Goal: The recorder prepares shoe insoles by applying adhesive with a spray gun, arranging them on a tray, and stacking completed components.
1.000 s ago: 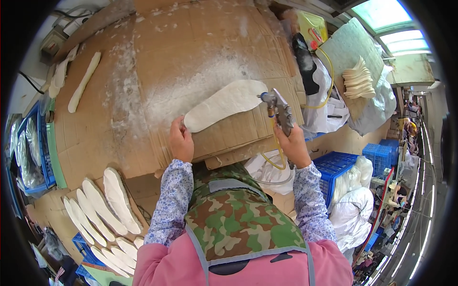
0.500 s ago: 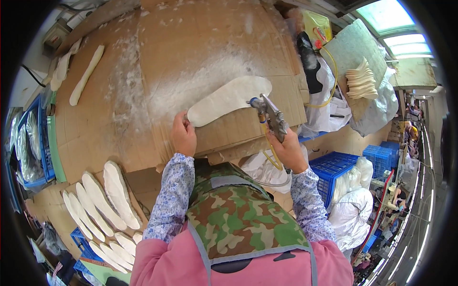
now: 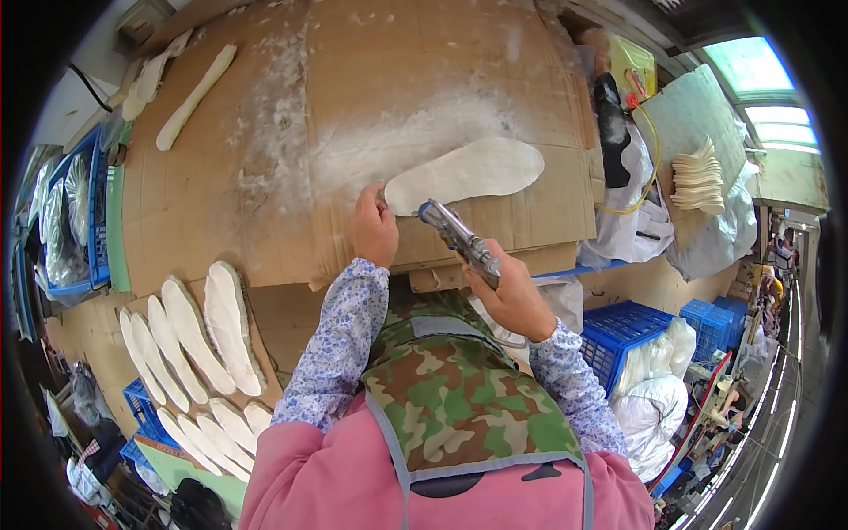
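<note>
At the far left, on the cardboard [image 3: 208, 216], a slim pale piece [image 3: 196, 99], placed alone, with a few similar pieces [image 3: 152, 78] beyond; finished or waiting, not possible to tell. At the near left, two rows of flat insoles [image 3: 232, 327], arranged side by side; again no clear sign of treated or untreated. In the middle, white residue [image 3: 283, 132] spread over the cardboard, probably from repeated spraying. On its near right side, the single pale insole [image 3: 468, 177] in work, flat, with left end pinched between thumb and fingers of the left hand [image 3: 375, 231]. At the near edge of this end, the blue tip [image 3: 425, 210] of a metal spray gun [image 3: 461, 237], wrapped firmly by the right hand [image 3: 512, 296]; trigger pressed or not, cannot tell. Seemingly partway through this one; covered portion not readable. At the far right, a stack of pale pieces [image 3: 698, 177], role unclear.
</note>
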### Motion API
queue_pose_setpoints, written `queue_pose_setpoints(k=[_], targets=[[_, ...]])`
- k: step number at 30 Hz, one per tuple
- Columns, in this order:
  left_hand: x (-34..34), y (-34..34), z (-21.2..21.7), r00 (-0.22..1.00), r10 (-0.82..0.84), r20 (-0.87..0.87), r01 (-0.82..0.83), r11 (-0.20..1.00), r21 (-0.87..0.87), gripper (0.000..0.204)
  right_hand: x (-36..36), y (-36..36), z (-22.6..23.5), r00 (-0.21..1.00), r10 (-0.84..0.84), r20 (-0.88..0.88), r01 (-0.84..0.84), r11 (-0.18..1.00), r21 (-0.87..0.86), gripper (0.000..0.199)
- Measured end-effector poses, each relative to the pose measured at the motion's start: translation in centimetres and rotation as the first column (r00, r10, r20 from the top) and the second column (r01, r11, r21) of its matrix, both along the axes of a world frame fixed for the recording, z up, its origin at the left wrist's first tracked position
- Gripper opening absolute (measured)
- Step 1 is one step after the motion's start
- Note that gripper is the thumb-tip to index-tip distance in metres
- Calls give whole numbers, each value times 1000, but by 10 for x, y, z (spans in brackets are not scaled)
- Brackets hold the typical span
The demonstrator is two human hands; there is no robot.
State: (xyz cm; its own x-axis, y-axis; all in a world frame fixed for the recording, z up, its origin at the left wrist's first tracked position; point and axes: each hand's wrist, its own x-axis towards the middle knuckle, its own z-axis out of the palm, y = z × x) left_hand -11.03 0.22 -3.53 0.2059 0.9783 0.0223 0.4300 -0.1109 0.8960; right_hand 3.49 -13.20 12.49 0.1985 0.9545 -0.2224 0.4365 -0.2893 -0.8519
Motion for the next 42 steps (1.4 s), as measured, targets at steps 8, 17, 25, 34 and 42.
queue_pose_setpoints(k=[8, 17, 25, 34, 42], targets=[[-2, 1, -10, 999, -2, 39, 5, 997, -80, 37, 33, -5, -10, 987, -129, 97, 133, 990, -34, 22], [-1, -1, -4, 1000, -6, 21, 7, 999, -50, 36, 91, -17, -20, 955, -236, 179, 222, 970, 97, 21], [-3, -3, -1, 1000, 5, 3, -4, 994, -113, 38, 139, -33, -40, 932, -361, 45, 362, 931, -41, 25], [5, -4, 13, 999, 0, 32, 3, 993, -114, 35, 181, -38, -32, 814, -500, -295, 464, 866, -186, 22], [15, -1, 37, 877, 107, 468, 111, 903, -414, 35, 229, -45, -44, 795, -462, -392, 436, 886, -159, 28]])
